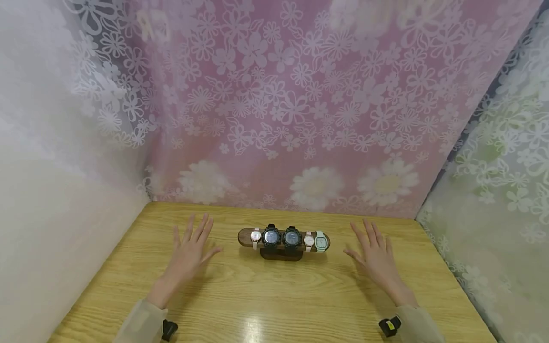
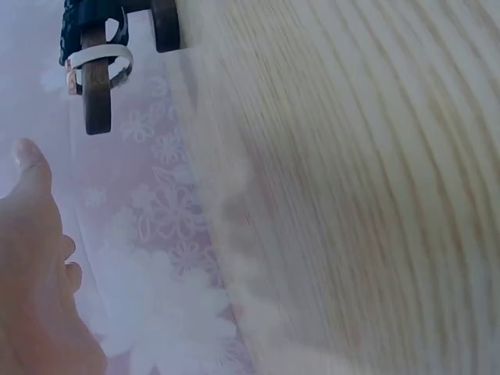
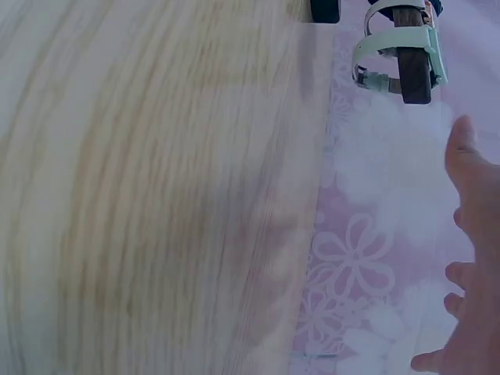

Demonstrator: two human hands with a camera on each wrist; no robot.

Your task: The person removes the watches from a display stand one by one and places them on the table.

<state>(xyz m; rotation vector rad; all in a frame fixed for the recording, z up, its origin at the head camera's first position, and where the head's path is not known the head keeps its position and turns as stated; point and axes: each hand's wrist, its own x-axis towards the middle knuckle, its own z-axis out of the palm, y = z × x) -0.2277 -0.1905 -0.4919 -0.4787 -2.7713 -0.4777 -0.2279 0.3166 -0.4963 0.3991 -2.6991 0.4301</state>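
Wooden table (image 1: 266,295) bears a watch stand (image 1: 283,239), faces unreadable, both hands flat, fingers spread.

We see two black round watches (image 1: 280,237) on a dark-brown wooden bar stand (image 1: 280,252) — one mint-green square watch (image 1: 321,242), pink white-flowered lace curtain (image 1: 300,109), pale oak-grain table (image 1: 266,295)

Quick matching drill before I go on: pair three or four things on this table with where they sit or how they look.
Things:
1. mint watch
2. two black watches
3. left hand
4. right hand

Places or states:
A. middle of the wooden stand
B. flat on the table, left of the stand
C. right end of the stand
D. flat on the table, right of the stand

Pairs: 1-C, 2-A, 3-B, 4-D
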